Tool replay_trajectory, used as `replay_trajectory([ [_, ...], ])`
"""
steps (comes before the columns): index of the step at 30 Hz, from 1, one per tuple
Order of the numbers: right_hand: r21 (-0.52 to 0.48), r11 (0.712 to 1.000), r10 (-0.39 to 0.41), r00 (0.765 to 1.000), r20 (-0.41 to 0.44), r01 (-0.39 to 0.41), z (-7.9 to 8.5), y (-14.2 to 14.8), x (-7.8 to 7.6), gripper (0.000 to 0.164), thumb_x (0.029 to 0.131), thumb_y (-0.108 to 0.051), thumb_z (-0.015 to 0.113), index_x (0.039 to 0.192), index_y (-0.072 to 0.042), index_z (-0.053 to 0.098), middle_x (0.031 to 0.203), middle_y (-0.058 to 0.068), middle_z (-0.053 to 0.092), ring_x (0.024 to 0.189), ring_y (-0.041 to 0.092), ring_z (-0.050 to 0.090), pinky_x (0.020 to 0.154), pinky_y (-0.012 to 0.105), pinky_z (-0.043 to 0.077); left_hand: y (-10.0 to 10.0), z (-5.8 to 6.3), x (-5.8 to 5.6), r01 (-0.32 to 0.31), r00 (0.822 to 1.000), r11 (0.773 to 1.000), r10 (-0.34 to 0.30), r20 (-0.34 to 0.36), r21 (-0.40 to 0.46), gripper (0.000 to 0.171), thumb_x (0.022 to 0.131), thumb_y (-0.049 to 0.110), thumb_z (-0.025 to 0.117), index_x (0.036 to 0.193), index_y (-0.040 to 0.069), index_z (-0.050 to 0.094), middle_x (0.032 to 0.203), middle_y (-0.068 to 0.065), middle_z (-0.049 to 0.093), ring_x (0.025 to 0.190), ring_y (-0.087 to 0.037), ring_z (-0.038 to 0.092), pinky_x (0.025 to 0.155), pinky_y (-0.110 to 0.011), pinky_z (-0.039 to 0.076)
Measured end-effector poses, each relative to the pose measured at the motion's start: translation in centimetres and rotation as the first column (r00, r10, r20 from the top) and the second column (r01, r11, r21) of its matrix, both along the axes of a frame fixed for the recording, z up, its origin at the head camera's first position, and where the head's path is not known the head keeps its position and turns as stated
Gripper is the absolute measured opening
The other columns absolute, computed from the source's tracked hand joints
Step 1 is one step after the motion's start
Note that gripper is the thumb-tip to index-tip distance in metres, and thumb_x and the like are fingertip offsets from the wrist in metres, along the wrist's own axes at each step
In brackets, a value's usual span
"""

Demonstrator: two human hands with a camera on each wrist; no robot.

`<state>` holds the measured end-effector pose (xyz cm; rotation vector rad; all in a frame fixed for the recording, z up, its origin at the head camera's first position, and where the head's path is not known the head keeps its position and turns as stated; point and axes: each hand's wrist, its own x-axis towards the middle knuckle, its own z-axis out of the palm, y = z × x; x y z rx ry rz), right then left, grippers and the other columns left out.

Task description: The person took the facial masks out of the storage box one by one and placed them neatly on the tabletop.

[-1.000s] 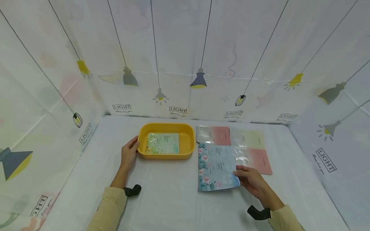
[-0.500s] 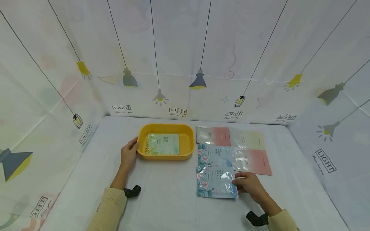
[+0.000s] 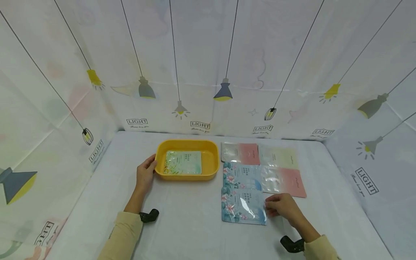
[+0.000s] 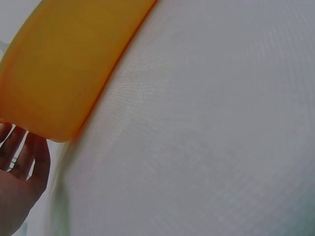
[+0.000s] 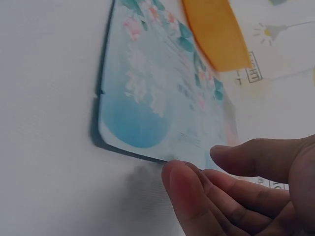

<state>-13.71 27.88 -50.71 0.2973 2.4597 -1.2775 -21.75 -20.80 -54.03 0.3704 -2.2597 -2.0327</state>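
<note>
My left hand (image 3: 145, 174) holds the left end of a yellow plastic tray (image 3: 186, 177) by its rim; the left wrist view shows several fingers against the tray's end, with the thumb hidden. A green-and-white floral sheet mask sachet (image 3: 183, 162) lies in the tray. My right hand (image 3: 284, 207) is beside the right edge of a blue floral sheet mask sachet (image 3: 243, 206) that lies flat nearest me. Its thumb and fingers are parted, with nothing between them, in the right wrist view. A second blue sachet (image 3: 241, 175) lies just beyond, edge to edge or slightly overlapped.
Behind and right of the blue sachets lie a pink-and-silver sachet (image 3: 240, 153), a pale yellow one (image 3: 278, 156) and another pink one (image 3: 284, 180). They rest on the white-covered table (image 3: 188, 224). A printed curtain (image 3: 208, 47) closes off the back and sides.
The right hand drew the front blue sachet toward me, laid it flat below the other blue one, and let it go. The left hand and tray have stayed in place.
</note>
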Motion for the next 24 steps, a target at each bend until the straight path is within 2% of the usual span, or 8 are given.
replay_trajectory([
  [4,0.001,1.0,0.011,1.0,-0.011,-0.011,0.7,0.4,-0.4,0.028,0.091,-0.01,0.061,0.108,0.012,0.065,0.086,0.014,0.071,0.069,0.021,0.065,0.065,0.034,0.06,0.0,0.1,0.1,0.012,1.0,1.0,-0.012,0.006,0.007,0.044,0.104,0.024,0.046,0.145,0.009,0.045,0.149,-0.01,0.047,0.134,-0.023,0.048,0.107,-0.032,0.044],
  [7,-0.02,0.999,0.026,1.0,-0.013,-0.026,1.5,0.6,-1.0,0.033,0.095,-0.016,0.059,0.113,0.011,0.064,0.091,0.017,0.071,0.07,0.024,0.066,0.066,0.033,0.06,0.1,0.1,0.2,0.016,1.0,1.0,-0.016,0.004,0.011,0.045,0.104,0.024,0.046,0.146,0.009,0.045,0.15,-0.01,0.046,0.134,-0.023,0.048,0.108,-0.034,0.043],
  [11,-0.059,0.997,0.039,0.999,-0.034,-0.041,3.0,1.0,-2.0,0.04,0.097,-0.022,0.058,0.12,0.011,0.06,0.099,0.023,0.07,0.075,0.028,0.069,0.068,0.032,0.06,0.1,0.0,0.2,0.013,1.0,1.0,-0.013,0.0,0.012,0.044,0.104,0.025,0.046,0.146,0.01,0.045,0.149,-0.01,0.047,0.133,-0.023,0.048,0.101,-0.021,0.047],
  [15,-0.116,0.992,0.046,0.996,-0.071,-0.054,4.8,1.1,-3.2,0.045,0.098,-0.026,0.057,0.124,0.011,0.057,0.101,0.021,0.07,0.082,0.031,0.07,0.071,0.032,0.06,0.0,-0.2,0.1,0.004,1.0,1.0,-0.004,-0.002,0.016,0.043,0.103,0.024,0.047,0.144,0.01,0.047,0.148,-0.009,0.049,0.131,-0.021,0.049,0.089,-0.007,0.048],
  [19,-0.191,0.979,0.055,0.995,-0.089,-0.071,6.3,0.9,-4.6,0.051,0.098,-0.032,0.057,0.129,0.009,0.054,0.104,0.017,0.069,0.088,0.029,0.071,0.075,0.031,0.06,0.0,-0.4,0.0,-0.001,1.0,1.0,0.001,-0.011,0.019,0.043,0.103,0.023,0.048,0.144,0.009,0.047,0.147,-0.009,0.049,0.132,-0.021,0.049,0.087,-0.005,0.047],
  [24,-0.258,0.961,0.074,0.992,-0.101,-0.098,7.2,0.0,-6.3,0.058,0.098,-0.037,0.056,0.135,0.007,0.048,0.111,0.016,0.066,0.093,0.023,0.07,0.08,0.028,0.059,-0.1,-0.5,-0.1,-0.002,1.0,1.0,0.002,-0.023,0.014,0.043,0.103,0.023,0.047,0.144,0.008,0.047,0.147,-0.009,0.05,0.131,-0.021,0.05,0.086,-0.006,0.048],
])
